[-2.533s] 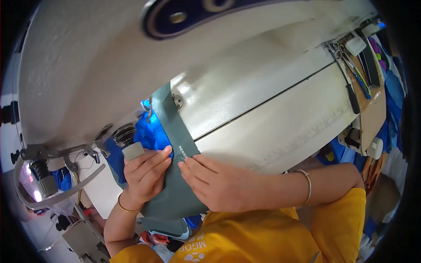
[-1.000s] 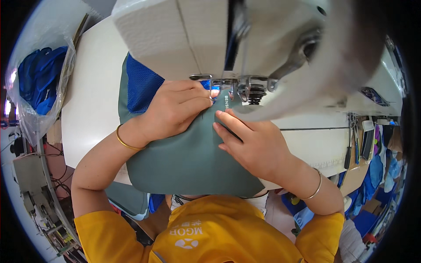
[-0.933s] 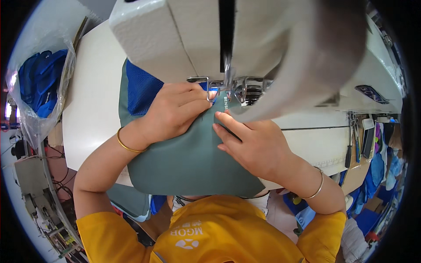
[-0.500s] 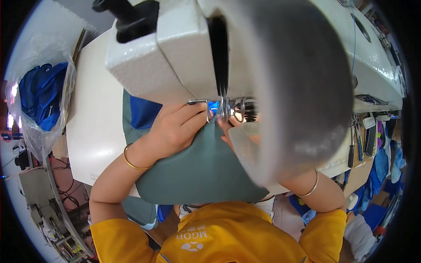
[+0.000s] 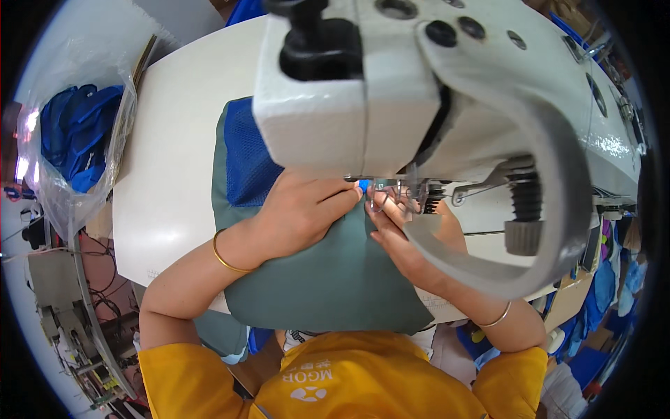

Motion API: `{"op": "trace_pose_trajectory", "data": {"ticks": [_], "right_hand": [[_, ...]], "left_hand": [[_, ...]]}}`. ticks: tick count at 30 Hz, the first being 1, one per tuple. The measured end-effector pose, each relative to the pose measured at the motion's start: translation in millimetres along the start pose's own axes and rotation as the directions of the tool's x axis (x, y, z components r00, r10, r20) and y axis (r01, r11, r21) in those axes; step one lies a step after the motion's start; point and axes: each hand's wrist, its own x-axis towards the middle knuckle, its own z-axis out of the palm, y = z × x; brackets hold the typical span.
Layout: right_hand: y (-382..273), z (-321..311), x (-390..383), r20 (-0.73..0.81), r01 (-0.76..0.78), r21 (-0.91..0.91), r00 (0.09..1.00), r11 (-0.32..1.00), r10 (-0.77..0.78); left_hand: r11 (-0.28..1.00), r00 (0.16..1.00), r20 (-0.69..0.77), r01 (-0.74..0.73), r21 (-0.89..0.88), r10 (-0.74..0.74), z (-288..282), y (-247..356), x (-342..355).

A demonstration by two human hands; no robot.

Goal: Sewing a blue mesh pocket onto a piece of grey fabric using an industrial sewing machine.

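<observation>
I have the grey-green fabric (image 5: 317,286) spread on the white table (image 5: 167,167), its lower border reaching past the middle of the table's front edge and its left side lying in from the table's left edge. A blue mesh panel (image 5: 248,164) lies on the fabric's upper left part, running in under the head of the sewing machine (image 5: 307,126). My left hand (image 5: 296,209) rests over the fabric just beside the mesh, its fingers bent and held together, the tips close to a small bright blue patch by the needle area; I cannot tell whether they pinch any cloth. My right hand (image 5: 401,251) lies on the fabric's right side, fingers stretched out and slightly spread, their tips near the metal foot parts (image 5: 380,199); the grey curved guard (image 5: 576,209) covers some of that hand from my view. A gold bangle (image 5: 227,255) circles the left wrist, a silver one the right forearm. Off the table's left edge, a clear plastic bag (image 5: 128,133) holds crumpled dark blue cloth (image 5: 77,136).
</observation>
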Motion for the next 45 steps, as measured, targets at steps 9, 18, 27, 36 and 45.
{"op": "trace_pose_trajectory", "data": {"ticks": [9, 18, 27, 36, 45], "right_hand": [[8, -2, 9, -0.068, -0.07, 0.176, 0.994, 0.982, 0.083], [14, 12, 8, -0.011, -0.25, 0.287, 0.965, 0.925, 0.264], [18, 6, 11, -0.123, -0.143, 0.061, 0.981, 0.988, 0.15], [25, 8, 11, -0.163, -0.109, 0.085, 0.979, 0.99, 0.121], [7, -5, 11, -0.076, -0.055, 0.015, 0.996, 0.998, 0.056]], "left_hand": [[0.996, 0.998, -0.047, 0.039, 0.078, -0.036, 9, -1, -1], [0.988, 0.992, -0.122, 0.053, 0.145, -0.036, 15, -4, 3], [0.96, 0.997, -0.069, 0.006, 0.28, 0.014, 15, -6, 3], [0.963, 0.962, -0.243, 0.177, 0.204, -0.125, 17, 3, 6], [0.956, 0.975, -0.153, 0.19, 0.223, -0.158, 3, -7, 11]]}}
